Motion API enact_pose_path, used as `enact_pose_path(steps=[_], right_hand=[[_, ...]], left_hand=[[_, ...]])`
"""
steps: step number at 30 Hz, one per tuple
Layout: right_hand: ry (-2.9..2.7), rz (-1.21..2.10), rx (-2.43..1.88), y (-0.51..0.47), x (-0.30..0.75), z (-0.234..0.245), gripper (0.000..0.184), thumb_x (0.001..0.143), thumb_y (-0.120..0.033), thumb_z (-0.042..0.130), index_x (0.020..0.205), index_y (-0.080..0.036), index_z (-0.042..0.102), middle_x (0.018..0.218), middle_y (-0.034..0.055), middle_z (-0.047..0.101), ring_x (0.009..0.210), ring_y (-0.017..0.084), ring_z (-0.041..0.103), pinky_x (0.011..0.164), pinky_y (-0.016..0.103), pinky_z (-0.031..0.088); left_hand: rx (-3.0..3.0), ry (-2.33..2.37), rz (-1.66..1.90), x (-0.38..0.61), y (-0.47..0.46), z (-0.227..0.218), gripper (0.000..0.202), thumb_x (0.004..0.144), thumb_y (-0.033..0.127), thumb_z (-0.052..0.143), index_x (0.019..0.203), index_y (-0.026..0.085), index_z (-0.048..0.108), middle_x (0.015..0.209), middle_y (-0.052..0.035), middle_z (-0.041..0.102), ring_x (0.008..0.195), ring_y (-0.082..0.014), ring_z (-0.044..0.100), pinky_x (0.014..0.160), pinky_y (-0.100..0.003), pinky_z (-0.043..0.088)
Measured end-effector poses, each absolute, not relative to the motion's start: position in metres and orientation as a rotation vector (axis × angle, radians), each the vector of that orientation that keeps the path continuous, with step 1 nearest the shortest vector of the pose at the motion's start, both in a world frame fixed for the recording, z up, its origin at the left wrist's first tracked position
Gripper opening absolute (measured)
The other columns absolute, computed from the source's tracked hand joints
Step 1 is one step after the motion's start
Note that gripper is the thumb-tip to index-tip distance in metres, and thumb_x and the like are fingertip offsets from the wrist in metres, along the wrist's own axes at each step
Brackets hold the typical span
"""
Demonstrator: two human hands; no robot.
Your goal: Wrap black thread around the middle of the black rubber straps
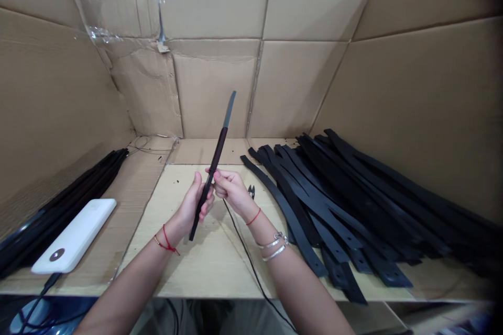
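A long dark strap (215,162) stands nearly upright, seen edge-on, with its grey tip pointing up and away. My left hand (195,203) is closed round its lower part. My right hand (231,188) pinches the strap from the right at about the same height. Both hands hover above a pale board (204,256) lying on the cardboard surface. A small pair of black snips (251,190) lies just right of my right hand.
A large heap of black straps (346,204) fans across the right side. A bundle of finished dark straps (58,209) lies at the left, beside a white power bank (74,235). A thin black cable (251,261) crosses the board. Cardboard walls (220,78) enclose the space.
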State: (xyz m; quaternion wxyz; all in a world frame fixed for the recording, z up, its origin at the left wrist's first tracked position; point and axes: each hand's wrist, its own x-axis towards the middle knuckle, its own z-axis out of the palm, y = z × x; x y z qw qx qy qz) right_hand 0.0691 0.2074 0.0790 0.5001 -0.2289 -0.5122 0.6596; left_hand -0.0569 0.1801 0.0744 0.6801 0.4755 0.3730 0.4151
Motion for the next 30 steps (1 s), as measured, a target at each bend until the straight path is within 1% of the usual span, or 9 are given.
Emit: enact_pose_path(steps=[3, 5, 7, 10, 12, 15, 20, 23, 30], right_hand=[[-1.251, 1.514, -0.602, 0.209, 0.068, 0.080, 0.054, 0.068, -0.052, 0.072, 0.095, -0.007, 0.060, 0.052, -0.0084, 0.019, 0.044, 0.000, 0.015, 0.045, 0.018, 0.008], [-1.262, 1.430, -0.649, 0.210, 0.068, 0.080, 0.055, 0.068, -0.055, 0.070, 0.093, -0.007, 0.060, 0.050, -0.0074, 0.024, 0.044, 0.000, 0.017, 0.044, 0.018, 0.009], [-1.298, 1.339, -0.691, 0.211, 0.069, 0.080, 0.053, 0.068, -0.056, 0.069, 0.084, -0.007, 0.059, 0.050, -0.0061, 0.029, 0.042, 0.000, 0.020, 0.043, 0.018, 0.011], [-1.369, 1.317, -0.658, 0.212, 0.068, 0.079, 0.049, 0.071, -0.056, 0.066, 0.070, -0.009, 0.051, 0.049, -0.0031, 0.039, 0.040, 0.003, 0.033, 0.041, 0.018, 0.025], [-1.411, 1.349, -0.594, 0.212, 0.067, 0.077, 0.048, 0.075, -0.056, 0.063, 0.069, -0.011, 0.048, 0.052, -0.0001, 0.046, 0.044, 0.008, 0.045, 0.046, 0.022, 0.037], [-1.456, 1.288, -0.606, 0.214, 0.067, 0.076, 0.045, 0.076, -0.053, 0.062, 0.073, -0.008, 0.054, 0.056, 0.0013, 0.049, 0.051, 0.008, 0.048, 0.054, 0.022, 0.042], [-1.500, 1.164, -0.672, 0.212, 0.068, 0.082, 0.045, 0.075, -0.050, 0.064, 0.064, -0.007, 0.055, 0.054, -0.0006, 0.042, 0.053, 0.003, 0.037, 0.051, 0.016, 0.030], [-1.535, 1.106, -0.686, 0.207, 0.066, 0.086, 0.045, 0.077, -0.048, 0.063, 0.058, -0.007, 0.056, 0.050, -0.0002, 0.042, 0.051, 0.003, 0.037, 0.050, 0.017, 0.029], [-1.440, 1.072, -0.704, 0.194, 0.056, 0.085, 0.038, 0.082, -0.041, 0.059, 0.063, -0.007, 0.057, 0.056, 0.0035, 0.055, 0.050, 0.005, 0.047, 0.049, 0.016, 0.036]], left_hand=[[1.152, 0.792, 0.934, -0.058, 0.180, 0.075, 0.057, 0.074, 0.073, 0.044, 0.075, 0.017, 0.032, 0.042, 0.0069, 0.026, 0.033, -0.0040, 0.020, 0.032, -0.016, 0.012], [1.235, 0.816, 0.946, -0.058, 0.181, 0.073, 0.051, 0.076, 0.068, 0.047, 0.086, 0.018, 0.037, 0.045, 0.0078, 0.028, 0.034, -0.0041, 0.020, 0.032, -0.016, 0.014], [1.313, 0.855, 0.997, -0.058, 0.185, 0.069, 0.051, 0.079, 0.068, 0.043, 0.093, 0.018, 0.039, 0.049, 0.0069, 0.035, 0.036, -0.0043, 0.027, 0.034, -0.016, 0.020], [1.350, 0.896, 1.143, -0.057, 0.192, 0.063, 0.055, 0.080, 0.067, 0.043, 0.088, 0.013, 0.044, 0.062, 0.0008, 0.050, 0.050, -0.0053, 0.046, 0.046, -0.018, 0.038], [1.331, 0.900, 1.241, -0.057, 0.195, 0.062, 0.057, 0.078, 0.066, 0.046, 0.084, 0.009, 0.048, 0.068, -0.0026, 0.053, 0.058, -0.0056, 0.051, 0.056, -0.018, 0.043], [1.270, 0.882, 1.266, -0.058, 0.193, 0.064, 0.056, 0.078, 0.065, 0.048, 0.081, 0.009, 0.048, 0.064, -0.0018, 0.051, 0.053, -0.0044, 0.046, 0.051, -0.017, 0.038], [1.052, 0.785, 1.156, -0.058, 0.184, 0.071, 0.048, 0.083, 0.062, 0.038, 0.083, 0.014, 0.044, 0.048, 0.0034, 0.040, 0.035, -0.0056, 0.029, 0.036, -0.019, 0.023], [0.963, 0.740, 1.090, -0.059, 0.185, 0.072, 0.047, 0.085, 0.060, 0.036, 0.080, 0.015, 0.043, 0.043, 0.0050, 0.030, 0.032, -0.0053, 0.023, 0.034, -0.018, 0.021], [0.892, 0.824, 1.092, -0.060, 0.188, 0.071, 0.057, 0.076, 0.069, 0.044, 0.069, 0.013, 0.042, 0.046, 0.0062, 0.022, 0.036, -0.0021, 0.022, 0.036, -0.016, 0.020]])
